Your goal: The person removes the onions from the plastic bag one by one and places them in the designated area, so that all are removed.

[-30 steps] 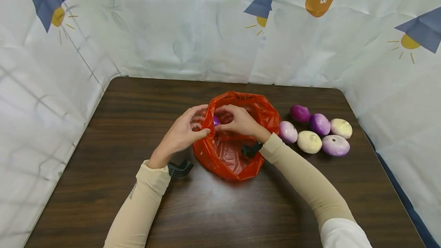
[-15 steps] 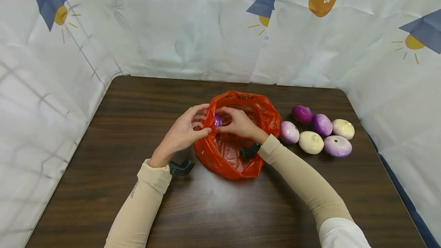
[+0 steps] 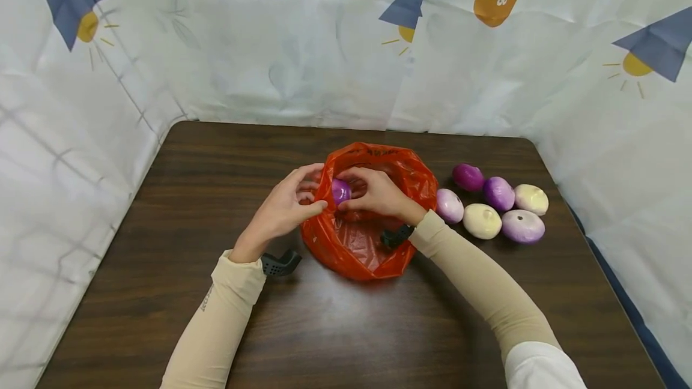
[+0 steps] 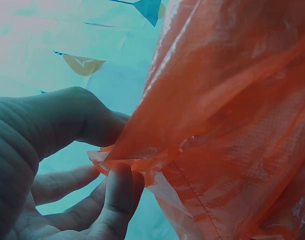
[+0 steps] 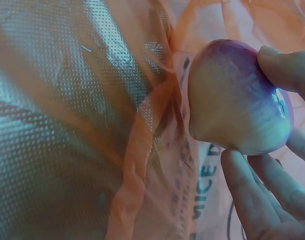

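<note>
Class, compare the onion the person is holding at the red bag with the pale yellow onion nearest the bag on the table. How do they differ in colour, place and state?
The held onion is purple fading to white; the pale yellow onion is cream. The held onion is at the mouth of the red bag, gripped by the right hand, while the pale yellow onion lies untouched on the table among four others. Both are round and about the same size.

Left hand (image 3: 283, 209): forearm in beige sleeve, thumb and forefinger curled, pinching. Right hand (image 3: 375, 192): beige-sleeved forearm angled inward, fingers (image 5: 252, 195) curled, gripping.
</note>
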`<action>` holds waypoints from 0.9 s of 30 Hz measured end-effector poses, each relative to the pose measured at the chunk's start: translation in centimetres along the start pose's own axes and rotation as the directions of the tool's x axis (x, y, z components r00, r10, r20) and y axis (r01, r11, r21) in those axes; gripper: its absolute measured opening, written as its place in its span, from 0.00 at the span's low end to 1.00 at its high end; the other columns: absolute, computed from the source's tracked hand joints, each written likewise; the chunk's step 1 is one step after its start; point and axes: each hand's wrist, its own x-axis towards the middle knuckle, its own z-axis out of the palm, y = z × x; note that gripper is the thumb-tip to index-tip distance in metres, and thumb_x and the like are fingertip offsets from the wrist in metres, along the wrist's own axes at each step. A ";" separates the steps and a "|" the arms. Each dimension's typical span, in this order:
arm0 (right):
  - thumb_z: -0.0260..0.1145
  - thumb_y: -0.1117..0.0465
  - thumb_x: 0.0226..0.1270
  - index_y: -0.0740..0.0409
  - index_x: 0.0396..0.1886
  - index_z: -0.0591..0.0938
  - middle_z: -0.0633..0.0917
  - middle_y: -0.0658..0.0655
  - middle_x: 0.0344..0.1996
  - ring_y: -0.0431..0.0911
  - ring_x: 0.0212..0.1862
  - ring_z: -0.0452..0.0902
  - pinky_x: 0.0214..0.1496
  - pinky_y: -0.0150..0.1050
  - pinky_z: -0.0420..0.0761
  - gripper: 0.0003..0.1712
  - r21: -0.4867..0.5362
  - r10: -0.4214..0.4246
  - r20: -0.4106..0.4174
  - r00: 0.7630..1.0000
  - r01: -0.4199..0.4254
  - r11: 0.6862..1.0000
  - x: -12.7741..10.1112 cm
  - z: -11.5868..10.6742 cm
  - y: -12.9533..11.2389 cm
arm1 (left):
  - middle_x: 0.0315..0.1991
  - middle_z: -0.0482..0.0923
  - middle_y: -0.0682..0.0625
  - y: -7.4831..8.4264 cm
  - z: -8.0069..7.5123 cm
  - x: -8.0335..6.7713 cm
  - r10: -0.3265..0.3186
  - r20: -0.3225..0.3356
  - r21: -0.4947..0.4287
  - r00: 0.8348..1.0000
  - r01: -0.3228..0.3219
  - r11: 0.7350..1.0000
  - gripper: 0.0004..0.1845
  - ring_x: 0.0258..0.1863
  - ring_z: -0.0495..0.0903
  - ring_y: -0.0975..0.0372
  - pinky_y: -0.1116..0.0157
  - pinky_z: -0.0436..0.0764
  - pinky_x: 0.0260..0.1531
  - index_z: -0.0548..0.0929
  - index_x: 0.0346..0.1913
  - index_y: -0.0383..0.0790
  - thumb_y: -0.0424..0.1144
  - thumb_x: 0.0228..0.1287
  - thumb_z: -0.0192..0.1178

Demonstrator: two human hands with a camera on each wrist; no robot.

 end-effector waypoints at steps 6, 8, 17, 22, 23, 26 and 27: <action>0.81 0.52 0.59 0.51 0.65 0.79 0.85 0.56 0.58 0.48 0.55 0.89 0.53 0.39 0.89 0.35 -0.007 -0.017 -0.007 1.000 0.017 1.000 -0.9 -0.8 -0.3 | 0.68 0.71 0.41 -0.2 0.0 0.1 -0.006 -0.001 0.003 1.000 0.006 1.000 0.39 0.62 0.78 0.48 0.46 0.82 0.63 0.63 0.78 0.45 0.34 0.67 0.68; 0.81 0.53 0.59 0.51 0.65 0.79 0.85 0.56 0.58 0.48 0.55 0.89 0.54 0.39 0.89 0.35 -0.004 -0.018 -0.010 1.000 0.018 1.000 -1.2 -1.1 -0.5 | 0.68 0.71 0.41 -0.2 0.0 0.1 -0.006 -0.003 0.001 1.000 0.006 1.000 0.39 0.62 0.78 0.48 0.46 0.82 0.63 0.64 0.78 0.45 0.34 0.67 0.67; 0.81 0.54 0.58 0.51 0.65 0.80 0.85 0.56 0.56 0.48 0.54 0.89 0.56 0.42 0.89 0.35 0.051 -0.014 -0.024 1.000 0.015 0.999 -2.8 -2.3 -1.0 | 0.68 0.71 0.41 -0.3 0.0 0.1 -0.004 -0.003 0.004 1.000 0.004 1.000 0.39 0.62 0.79 0.48 0.47 0.82 0.63 0.63 0.78 0.46 0.35 0.67 0.67; 0.82 0.54 0.57 0.50 0.65 0.80 0.86 0.56 0.56 0.49 0.54 0.88 0.56 0.46 0.89 0.36 0.040 -0.027 -0.045 0.999 0.029 0.999 -3.8 -2.8 -1.2 | 0.68 0.71 0.41 -0.3 0.1 0.2 0.002 -0.004 0.008 1.000 -0.002 1.000 0.39 0.62 0.79 0.49 0.48 0.82 0.63 0.64 0.78 0.45 0.34 0.67 0.67; 0.82 0.53 0.57 0.50 0.65 0.80 0.86 0.56 0.56 0.49 0.54 0.88 0.56 0.46 0.89 0.36 0.034 -0.031 -0.050 0.998 0.032 0.999 -3.9 -2.9 -1.2 | 0.68 0.71 0.41 -0.4 0.1 0.2 0.003 -0.004 0.008 1.000 -0.003 1.000 0.39 0.62 0.79 0.49 0.48 0.82 0.63 0.64 0.78 0.45 0.34 0.67 0.67; 0.82 0.53 0.56 0.50 0.65 0.80 0.86 0.56 0.57 0.49 0.55 0.88 0.57 0.47 0.89 0.36 0.026 -0.032 -0.060 0.998 0.033 0.999 -4.4 -3.2 -1.4 | 0.68 0.72 0.41 -0.5 0.1 0.3 0.004 -0.004 0.010 1.000 -0.004 1.000 0.39 0.62 0.79 0.49 0.49 0.82 0.63 0.64 0.78 0.45 0.34 0.67 0.67; 0.83 0.54 0.56 0.50 0.65 0.80 0.86 0.56 0.56 0.50 0.55 0.88 0.57 0.47 0.89 0.36 0.026 -0.032 -0.063 0.998 0.033 0.999 -4.5 -3.3 -1.4 | 0.68 0.72 0.41 -0.5 0.2 0.3 0.003 -0.004 0.012 1.000 -0.003 1.000 0.39 0.62 0.79 0.49 0.49 0.82 0.63 0.64 0.78 0.45 0.34 0.67 0.68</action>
